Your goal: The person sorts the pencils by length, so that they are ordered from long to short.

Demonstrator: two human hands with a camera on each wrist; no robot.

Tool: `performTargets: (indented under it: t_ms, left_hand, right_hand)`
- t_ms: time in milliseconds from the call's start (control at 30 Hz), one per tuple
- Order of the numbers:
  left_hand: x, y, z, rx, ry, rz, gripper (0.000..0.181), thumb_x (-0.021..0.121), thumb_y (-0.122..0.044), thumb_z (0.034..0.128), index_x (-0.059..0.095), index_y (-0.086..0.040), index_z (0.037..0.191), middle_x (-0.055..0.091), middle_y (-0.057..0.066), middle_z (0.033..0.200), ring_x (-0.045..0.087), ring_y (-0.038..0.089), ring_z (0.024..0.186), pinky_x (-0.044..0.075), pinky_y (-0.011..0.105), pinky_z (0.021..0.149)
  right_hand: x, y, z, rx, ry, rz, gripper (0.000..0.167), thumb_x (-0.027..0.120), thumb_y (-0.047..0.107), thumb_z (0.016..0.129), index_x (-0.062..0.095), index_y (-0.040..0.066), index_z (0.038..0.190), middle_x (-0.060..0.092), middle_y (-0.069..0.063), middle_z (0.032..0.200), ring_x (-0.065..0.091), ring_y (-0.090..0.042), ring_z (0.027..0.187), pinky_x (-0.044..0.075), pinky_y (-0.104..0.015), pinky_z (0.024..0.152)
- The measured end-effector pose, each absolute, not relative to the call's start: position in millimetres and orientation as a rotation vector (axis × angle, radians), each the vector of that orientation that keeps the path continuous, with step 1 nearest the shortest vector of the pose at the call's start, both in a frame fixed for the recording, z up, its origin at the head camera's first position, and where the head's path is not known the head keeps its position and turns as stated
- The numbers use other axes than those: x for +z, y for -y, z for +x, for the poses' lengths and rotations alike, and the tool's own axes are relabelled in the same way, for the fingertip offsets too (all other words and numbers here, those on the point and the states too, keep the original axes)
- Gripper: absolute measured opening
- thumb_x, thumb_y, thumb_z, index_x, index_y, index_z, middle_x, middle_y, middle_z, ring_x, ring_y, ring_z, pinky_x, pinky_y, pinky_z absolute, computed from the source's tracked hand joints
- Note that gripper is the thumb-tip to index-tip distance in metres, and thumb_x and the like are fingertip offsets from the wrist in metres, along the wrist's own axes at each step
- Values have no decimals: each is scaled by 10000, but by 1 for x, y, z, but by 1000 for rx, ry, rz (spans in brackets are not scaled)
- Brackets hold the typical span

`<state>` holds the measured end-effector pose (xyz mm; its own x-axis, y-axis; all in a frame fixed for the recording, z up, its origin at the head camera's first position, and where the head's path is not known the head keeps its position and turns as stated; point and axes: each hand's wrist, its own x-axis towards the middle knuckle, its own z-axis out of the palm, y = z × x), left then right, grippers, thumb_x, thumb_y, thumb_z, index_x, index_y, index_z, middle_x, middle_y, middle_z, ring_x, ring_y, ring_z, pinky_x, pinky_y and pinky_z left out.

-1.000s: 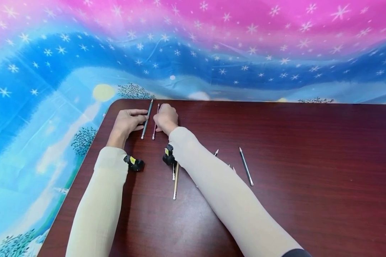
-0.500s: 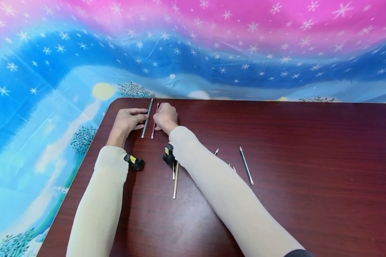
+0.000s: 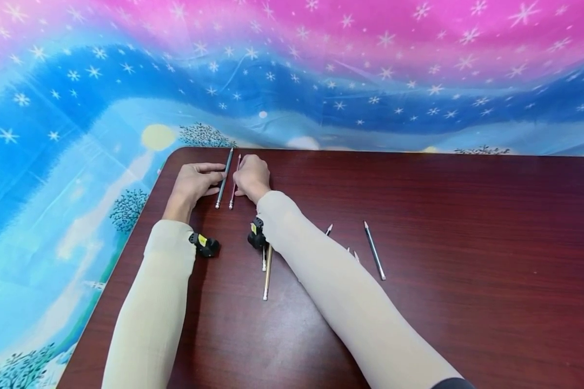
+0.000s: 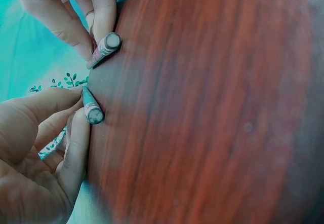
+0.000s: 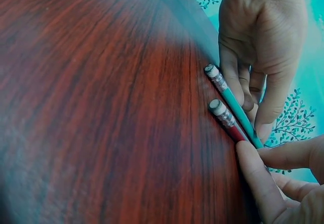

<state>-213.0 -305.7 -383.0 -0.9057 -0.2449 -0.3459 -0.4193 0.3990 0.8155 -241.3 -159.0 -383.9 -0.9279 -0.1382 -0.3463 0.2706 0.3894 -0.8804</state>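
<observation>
A green pencil (image 3: pixel 221 192) and a red pencil (image 3: pixel 232 200) lie side by side near the table's far left corner, apart at their eraser ends. My left hand (image 3: pixel 193 183) pinches the green pencil from its left, thumb and fingertips at its shaft. From the other side, my right hand (image 3: pixel 252 175) pinches the red pencil. The left wrist view shows the green pencil's eraser end (image 4: pixel 94 114) beside my left fingers. In the right wrist view, my right thumb and finger meet at the red pencil (image 5: pixel 234 131); its front part is hidden.
A gold pencil (image 3: pixel 267 275) lies beneath the right wrist, with another partly hidden beside it. A dark pencil (image 3: pixel 375 251) lies farther right. Several pencil tips show past my right sleeve (image 3: pixel 331 270). A patterned cloth (image 3: pixel 292 70) hangs behind the table (image 3: pixel 467 227).
The red pencil's eraser end has shifted slightly left, toward the green pencil. Both hands stay almost where they were.
</observation>
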Motion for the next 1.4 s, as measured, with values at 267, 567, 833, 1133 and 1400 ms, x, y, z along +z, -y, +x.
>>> performTargets:
  t_ms: [267,567,833,1133,1400]
  left_hand:
    - [-383,305,-214,1509,-2493,-596,378,675,-264,1036,690,-184,1406,684,118,1365,680,14,948,608,170,770]
    - [-384,306,-213,1493,-2511,-599,371,660,-274,1045,692,-184,1404,684,110,1343,672,6,900,606,165,764]
    - [-384,305,-213,1500,-2509,-607,367,654,-269,1047,693,-183,1403,686,113,1345,673,2,870,604,160,752]
    - [-384,305,-213,1508,-2505,-600,363,642,-259,1054,691,-182,1405,672,147,1385,682,10,886,610,170,767]
    - [-385,305,-214,1500,-2522,-603,361,635,-262,1054,694,-178,1400,683,135,1353,674,5,864,606,163,752]
  right_hand:
    - [-382,157,-239,-1589,-2274,129,88,621,-29,984,599,43,938,634,-132,981,724,-204,629,615,-274,544]
    - [-384,158,-239,-1605,-2242,160,96,660,-38,964,610,44,967,634,-119,982,723,-210,651,615,-276,538]
    - [-384,158,-240,-1572,-2275,146,134,685,-4,960,582,64,908,638,-107,941,715,-189,602,608,-262,530]
    - [-383,160,-240,-1522,-2332,148,139,695,11,956,580,69,902,638,-100,919,718,-193,594,596,-259,504]
    - [-382,159,-240,-1506,-2326,134,120,662,17,978,578,70,910,635,-99,945,716,-191,619,597,-254,512]
